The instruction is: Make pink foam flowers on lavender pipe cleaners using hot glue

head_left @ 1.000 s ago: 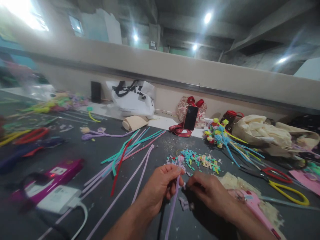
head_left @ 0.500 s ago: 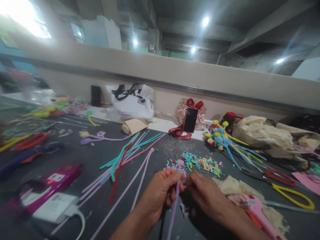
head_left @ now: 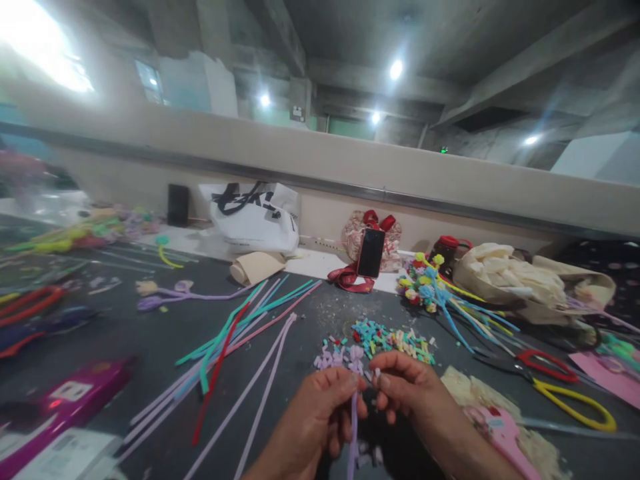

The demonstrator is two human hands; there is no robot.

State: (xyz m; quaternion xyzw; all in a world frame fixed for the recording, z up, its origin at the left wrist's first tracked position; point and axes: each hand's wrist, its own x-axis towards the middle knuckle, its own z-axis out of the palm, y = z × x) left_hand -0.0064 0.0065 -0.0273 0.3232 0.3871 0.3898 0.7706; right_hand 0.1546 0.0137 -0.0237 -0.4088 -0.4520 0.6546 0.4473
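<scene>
My left hand (head_left: 325, 403) has a lilac stem (head_left: 355, 423) pinched between thumb and forefinger, just on my side of the heap of cut pieces (head_left: 373, 339). The stem stands out of that grip both ways: its bunched lilac top (head_left: 356, 356) rises just above my fingertips, overlapping the near edge of the heap in my view, while the plain length runs down below them, away from the heap and towards me. My right hand (head_left: 407, 390), also just on my side of the heap, grasps a small pale bit (head_left: 377, 375) at the tips of thumb and forefinger, its other fingers curled beneath. That bit sits just to the right of the bunched top and looks apart from it; the two hands are close, with a narrow gap between them. Left of the heap lies a spread of teal, red and lilac stems (head_left: 220, 353); right of it, scissors (head_left: 526, 372) with red and yellow handles; beyond it and to the right, a bunch of small flowers (head_left: 423, 283); straight beyond, a propped phone (head_left: 371, 253).
</scene>
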